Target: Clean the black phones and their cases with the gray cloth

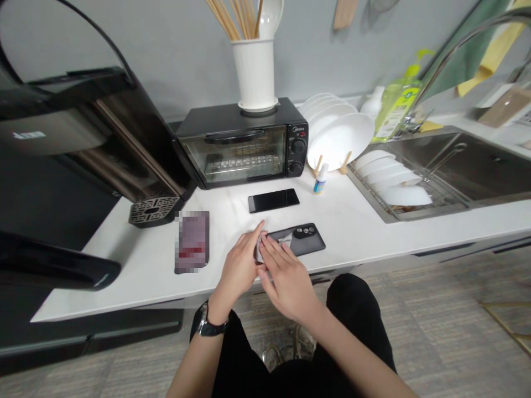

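Grey phone (305,243): lying lens-side up, right of my left hand (239,262).
Left hand: I'm holding fingers close together; pinch hidden, can't tell.
Right hand (287,277): I'm overlapping the left, fingers extended; grip unclear.

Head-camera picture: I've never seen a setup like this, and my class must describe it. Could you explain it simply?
No robot works here, only a person's two bare hands. The single camera sits on the person's head, looking forward and down. The left hand has a watch on its wrist.

On the white counter lie a black phone, screen up, a pixelated flat object and a dark grey phone, camera lenses up. A small bottle stands beyond them.

The left hand and right hand meet at the grey phone's left end. Something pale shows between them, too hidden to name.
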Available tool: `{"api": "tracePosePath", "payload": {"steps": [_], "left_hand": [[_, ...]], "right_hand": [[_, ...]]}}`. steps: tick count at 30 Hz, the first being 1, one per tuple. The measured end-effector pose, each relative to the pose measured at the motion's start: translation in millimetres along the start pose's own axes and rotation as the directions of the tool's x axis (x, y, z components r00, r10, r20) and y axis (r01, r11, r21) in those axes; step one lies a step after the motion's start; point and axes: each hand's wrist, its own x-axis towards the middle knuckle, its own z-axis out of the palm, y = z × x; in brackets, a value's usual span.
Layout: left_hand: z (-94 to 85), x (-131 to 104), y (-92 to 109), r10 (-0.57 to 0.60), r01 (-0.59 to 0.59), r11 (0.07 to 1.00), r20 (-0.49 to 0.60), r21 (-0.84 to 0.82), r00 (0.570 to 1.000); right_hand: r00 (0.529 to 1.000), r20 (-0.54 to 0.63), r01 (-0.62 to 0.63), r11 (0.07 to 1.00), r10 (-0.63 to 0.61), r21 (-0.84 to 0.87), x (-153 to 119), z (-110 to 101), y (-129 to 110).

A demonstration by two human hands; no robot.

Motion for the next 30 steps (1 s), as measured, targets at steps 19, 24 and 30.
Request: {"api": "tracePosePath", "payload": {"steps": [19,24,30], "left_hand": [[-20.1,49,10,0.081,-0.083,0.958,0.018,0.273,0.997],[-12.7,112,-17,0.035,-0.051,0.928,0.051,0.370,0.998],[-6.4,126,-31,0.104,-0.121,0.911,0.064,0.395,0.993]], "right_hand": [[0.847,-0.419,-0.200,0.927,0.327,0.318,-17,-29,82],[0.904,-0.403,-0.014,0.951,0.145,0.309,-40,-30,81],[0.977,-0.213,0.032,0.997,-0.016,0.074,-53,-25,82]]}}
